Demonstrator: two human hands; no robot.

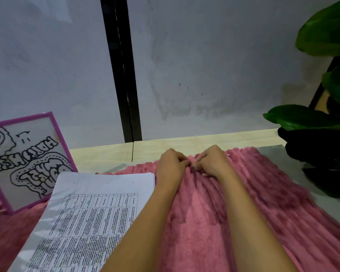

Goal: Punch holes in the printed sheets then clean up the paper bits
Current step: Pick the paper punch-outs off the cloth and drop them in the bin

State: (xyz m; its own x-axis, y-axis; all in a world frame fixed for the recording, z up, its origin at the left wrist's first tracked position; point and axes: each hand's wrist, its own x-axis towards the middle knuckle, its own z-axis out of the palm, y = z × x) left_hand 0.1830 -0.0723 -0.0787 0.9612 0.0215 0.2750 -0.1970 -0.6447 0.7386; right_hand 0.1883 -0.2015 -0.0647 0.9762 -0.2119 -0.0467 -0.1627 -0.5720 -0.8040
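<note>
— So, where are the hands?
— Left hand (172,163) and right hand (211,161) meet near the pink plush mat's (263,193) far edge, fingers curled, pinching a bunched fold.
— And the printed sheets (90,213)?
— Stacked on the mat, just beside the left forearm.

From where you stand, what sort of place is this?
Probably a home desk or study corner: a stack of printed sheets lies on a pink fluffy mat over a pale wooden desktop against a plain wall, with a purple-framed drawing and a leafy plant nearby.
</note>
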